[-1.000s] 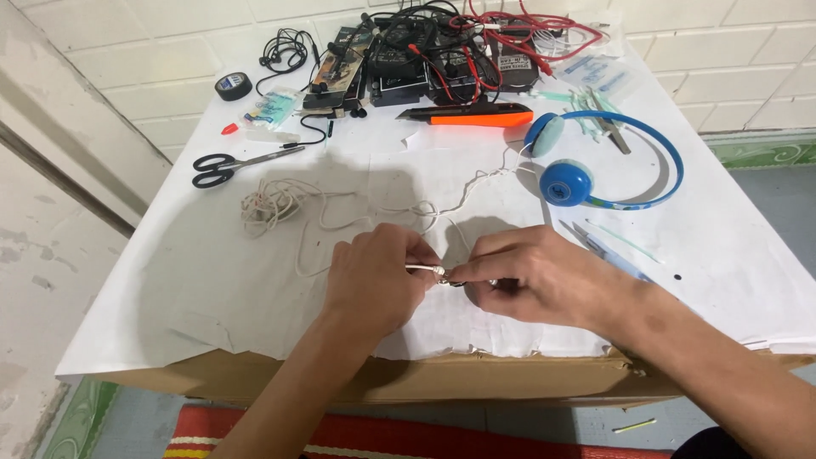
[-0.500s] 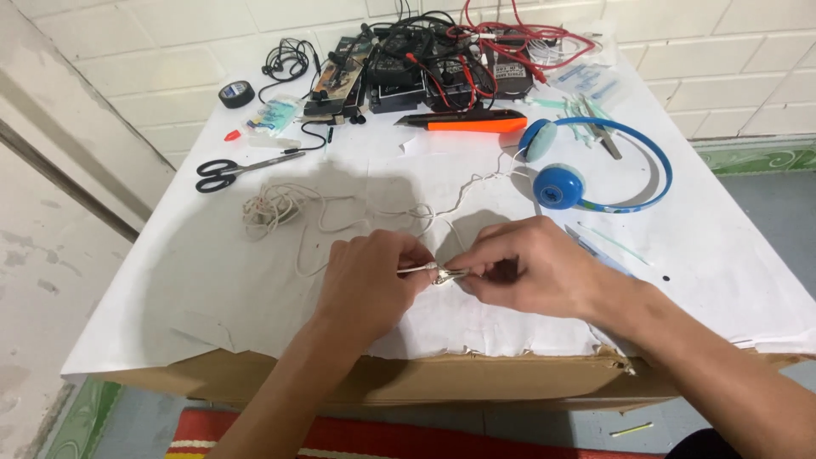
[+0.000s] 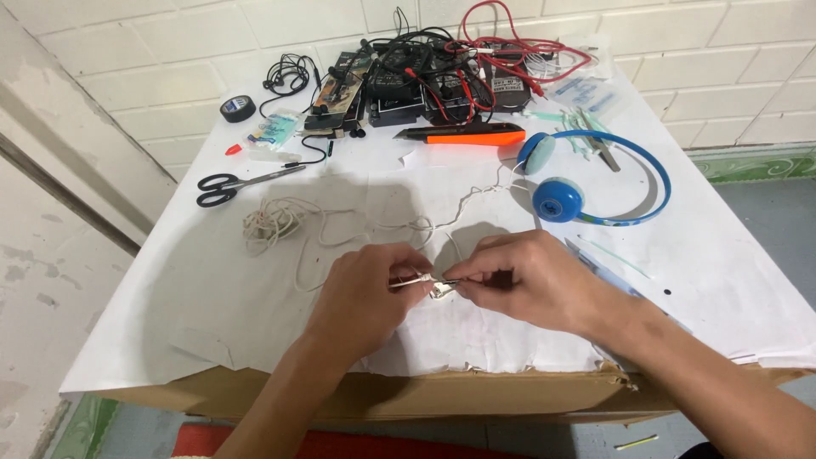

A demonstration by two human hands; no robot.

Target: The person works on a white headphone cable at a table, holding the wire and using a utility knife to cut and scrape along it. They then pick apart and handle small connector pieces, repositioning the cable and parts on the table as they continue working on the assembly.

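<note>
My left hand and my right hand meet over the front middle of the white paper-covered table. Both pinch a small metal piece at the end of a thin white cable, fingertips almost touching. The cable runs back to a loose coil at the left and on toward blue headphones at the right. What the metal piece is exactly stays too small to tell.
Black-handled scissors lie at the left. An orange utility knife sits behind the hands. A tangle of black and red wires with electronic parts fills the back. A black tape roll is far left. The cardboard table edge is near me.
My hands keep the same pinch on the cable end, with only small finger shifts. The view has tilted slightly, so the table things sit a little higher in frame.
</note>
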